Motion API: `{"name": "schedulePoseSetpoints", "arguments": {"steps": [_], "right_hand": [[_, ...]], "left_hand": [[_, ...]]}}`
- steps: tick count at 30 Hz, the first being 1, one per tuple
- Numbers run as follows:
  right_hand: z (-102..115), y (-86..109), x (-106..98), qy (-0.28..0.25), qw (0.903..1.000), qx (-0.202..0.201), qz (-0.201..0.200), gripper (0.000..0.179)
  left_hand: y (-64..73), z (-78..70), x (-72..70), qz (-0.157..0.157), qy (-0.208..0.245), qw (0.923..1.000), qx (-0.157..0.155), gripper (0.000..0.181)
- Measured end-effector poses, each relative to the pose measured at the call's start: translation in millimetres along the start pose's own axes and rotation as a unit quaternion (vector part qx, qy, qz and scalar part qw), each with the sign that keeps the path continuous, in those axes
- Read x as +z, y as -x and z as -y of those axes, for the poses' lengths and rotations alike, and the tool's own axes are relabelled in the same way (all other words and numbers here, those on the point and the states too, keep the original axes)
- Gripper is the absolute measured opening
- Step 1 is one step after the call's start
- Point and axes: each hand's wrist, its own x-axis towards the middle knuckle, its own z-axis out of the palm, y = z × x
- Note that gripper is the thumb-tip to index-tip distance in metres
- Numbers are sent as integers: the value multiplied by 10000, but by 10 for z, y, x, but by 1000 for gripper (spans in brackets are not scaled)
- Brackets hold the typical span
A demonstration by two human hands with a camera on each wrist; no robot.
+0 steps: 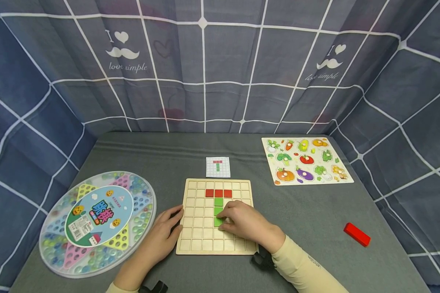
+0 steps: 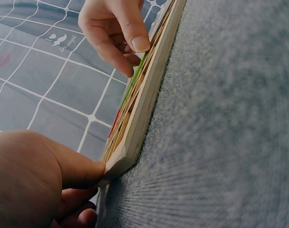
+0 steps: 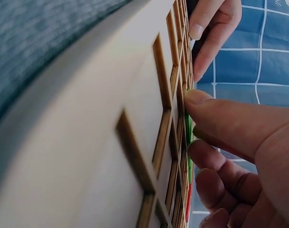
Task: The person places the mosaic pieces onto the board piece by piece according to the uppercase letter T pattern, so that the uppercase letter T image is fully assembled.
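A light wooden grid board (image 1: 197, 233) lies on the grey cloth. In its upper cells sits a row of three red tiles (image 1: 218, 193), with green tiles (image 1: 218, 202) in a column below the middle one. My right hand (image 1: 242, 219) is over the board, thumb and index finger pinching the lowest green tile (image 1: 218, 222), which appears to lie in its cell. At the board's left edge, my left hand (image 1: 164, 234) rests its fingertips and thumb against the wood. A small card (image 1: 218, 167) behind the board shows a red-and-green T on a grid.
A round clear-lidded marble game box (image 1: 99, 215) stands left, close beside the left forearm. Back right lies a vegetable picture board (image 1: 308, 160). A red block (image 1: 357, 235) is at the right. A checked cloth curtain (image 1: 227, 61) surrounds the table on the sides and back.
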Motion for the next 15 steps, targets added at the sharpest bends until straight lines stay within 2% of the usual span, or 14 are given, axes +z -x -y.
{"name": "schedulePoseSetpoints", "arguments": {"steps": [6,12,15], "right_hand": [[-45,25,-17,-92,9998,-102,-117,24],[-137,80,-122,-337,9993,115,-112,22],[-228,84,-241,-323,9990,197,-223,23]], "left_hand": [[-3,0,-2,2,-27,10000,-20,48],[-3,0,-9,21,25,10000,-16,48],[-27,-48,-74,82,-61,9999,30,50]]}}
